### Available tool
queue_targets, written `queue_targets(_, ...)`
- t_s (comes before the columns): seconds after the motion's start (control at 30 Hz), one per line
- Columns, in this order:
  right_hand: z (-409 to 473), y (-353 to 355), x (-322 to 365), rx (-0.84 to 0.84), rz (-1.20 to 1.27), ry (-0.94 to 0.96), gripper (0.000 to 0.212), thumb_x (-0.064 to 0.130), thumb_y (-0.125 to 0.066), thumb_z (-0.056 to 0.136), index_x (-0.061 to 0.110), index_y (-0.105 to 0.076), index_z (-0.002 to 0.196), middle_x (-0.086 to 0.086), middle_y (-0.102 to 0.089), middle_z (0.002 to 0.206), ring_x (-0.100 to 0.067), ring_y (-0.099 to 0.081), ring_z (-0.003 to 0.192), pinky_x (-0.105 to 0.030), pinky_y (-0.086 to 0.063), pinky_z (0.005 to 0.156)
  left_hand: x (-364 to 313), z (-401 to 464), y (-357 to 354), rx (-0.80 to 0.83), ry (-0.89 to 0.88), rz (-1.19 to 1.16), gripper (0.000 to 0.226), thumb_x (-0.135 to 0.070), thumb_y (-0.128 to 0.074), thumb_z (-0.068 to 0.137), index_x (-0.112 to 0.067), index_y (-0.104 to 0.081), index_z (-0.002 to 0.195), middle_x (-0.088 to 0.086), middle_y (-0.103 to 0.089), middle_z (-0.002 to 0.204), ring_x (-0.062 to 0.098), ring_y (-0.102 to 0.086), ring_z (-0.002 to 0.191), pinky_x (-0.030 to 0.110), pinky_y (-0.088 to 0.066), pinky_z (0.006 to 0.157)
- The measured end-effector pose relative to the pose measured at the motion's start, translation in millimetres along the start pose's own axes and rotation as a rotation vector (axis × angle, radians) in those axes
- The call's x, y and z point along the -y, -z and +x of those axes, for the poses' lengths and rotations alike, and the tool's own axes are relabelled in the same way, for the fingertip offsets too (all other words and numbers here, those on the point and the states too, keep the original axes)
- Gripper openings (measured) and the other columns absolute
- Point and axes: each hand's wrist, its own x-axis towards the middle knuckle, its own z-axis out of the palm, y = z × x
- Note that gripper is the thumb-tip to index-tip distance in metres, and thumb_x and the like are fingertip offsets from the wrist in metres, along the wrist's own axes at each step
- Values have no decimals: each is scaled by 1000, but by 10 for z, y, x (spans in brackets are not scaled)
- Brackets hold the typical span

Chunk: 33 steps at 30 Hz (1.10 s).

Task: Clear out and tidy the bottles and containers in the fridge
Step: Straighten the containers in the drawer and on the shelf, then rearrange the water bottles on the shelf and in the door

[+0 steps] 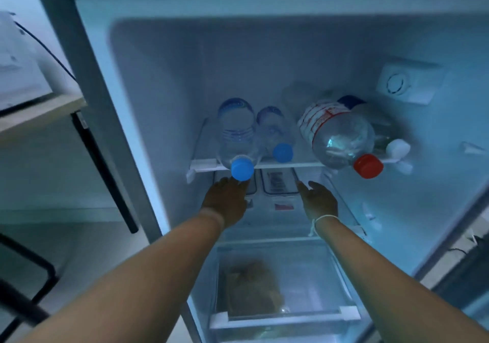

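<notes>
Fridge (164,83) open, interior dim and blue. Upper shelf (288,165): four bottles lying on their sides, caps toward me. Large blue-capped bottle (236,136) at left, cap overhanging the shelf edge; small blue-capped bottle (275,133) just beside it; red-capped bottle (341,136) with red-printed label to the right; white-capped bottle (389,141) behind and partly hidden by it.

Below the shelf I see two lidded containers (277,182) side by side, detail blurred. Bottom drawer (283,316) holds something brown, unidentifiable.

Left hand (225,201) reaches in under the large bottle's cap, fingertips at or just below it; I cannot tell whether it touches or how the fingers are set. Right hand (318,201) is loosely spread, empty, finger extended toward the right container. White string band (321,221) on the right wrist.
</notes>
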Motion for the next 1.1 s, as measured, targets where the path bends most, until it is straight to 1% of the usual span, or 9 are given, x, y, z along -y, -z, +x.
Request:
queue_targets(0.1, -316, 102, 177, 44, -51, 63, 52, 41, -45, 94, 9, -49, 135, -6, -52, 141, -20, -46, 131, -17, -26, 92, -49, -264, 193, -16, -12, -24, 60, -29, -40, 96, -18, -17, 150, 9, -25, 156, 31, -36, 135, 39, -35, 109)
queue_targets(0.2, -574, 152, 281, 86, -47, 109, 44, 33, -50, 94, 6, -55, 128, -10, -60, 131, -22, -56, 120, -17, -31, 85, -82, -492, 292, -13, -23, -25, 57, -29, -40, 95, -17, -22, 148, 8, -23, 156, 31, -37, 134, 37, -35, 106)
queue_targets(0.37, -1022, 298, 553, 105, -136, 215, 42, 30, -53, 92, 2, -59, 123, -14, -57, 135, -28, -52, 125, -25, -38, 96, -62, -828, 496, -19, 15, -58, 56, -24, -42, 93, -22, -26, 146, 9, -30, 152, 31, -39, 133, 40, -39, 106)
queue_targets(0.5, -1222, 446, 688, 74, -131, 271, 42, 23, -54, 90, -10, -59, 116, -25, -59, 127, -35, -55, 116, -35, -44, 97, -60, -1051, 667, -46, 35, -53, 48, -17, -40, 92, -24, -38, 140, 12, -43, 140, 32, -48, 125, 44, -47, 99)
queue_targets(0.63, -1272, 545, 773, 55, -121, 310, 42, 23, -55, 89, 3, -56, 126, -13, -57, 133, -27, -55, 120, -21, -40, 85, -64, -1119, 834, -187, 69, -75, 33, -6, -36, 90, -7, -54, 118, 17, -57, 121, 34, -58, 107, 43, -51, 85)
queue_targets(0.8, -1247, 551, 856, 9, -98, 376, 41, 26, -56, 89, 7, -55, 126, -16, -56, 130, -30, -55, 117, -30, -44, 92, -72, -1062, 1118, -356, 116, -169, 26, -12, -36, 94, -1, -55, 108, 20, -56, 111, 36, -58, 99, 37, -42, 71)
queue_targets(0.93, -1133, 529, 930, -27, -100, 410, 42, 23, -53, 90, 10, -52, 130, -15, -52, 132, -29, -53, 119, -30, -42, 94, -159, -872, 1325, -404, 180, -383, 29, -16, -36, 95, -2, -53, 114, 20, -53, 118, 36, -54, 107, 37, -44, 81)
queue_targets(1.03, -1031, 503, 989, -34, -113, 432, 45, 21, -53, 90, 10, -48, 133, -14, -47, 134, -29, -49, 121, -29, -39, 97, -224, -717, 1419, -347, 226, -513, 42, -24, -39, 94, -9, -44, 132, 16, -46, 133, 34, -50, 120, 37, -44, 97)
queue_targets(1.1, -937, 454, 1027, -29, -133, 451, 50, 20, -55, 89, 11, -45, 137, -14, -44, 137, -28, -47, 125, -30, -38, 101, -234, -572, 1412, -280, 261, -579, 55, -34, -42, 92, -14, -33, 143, 14, -38, 142, 33, -47, 125, 40, -44, 102)
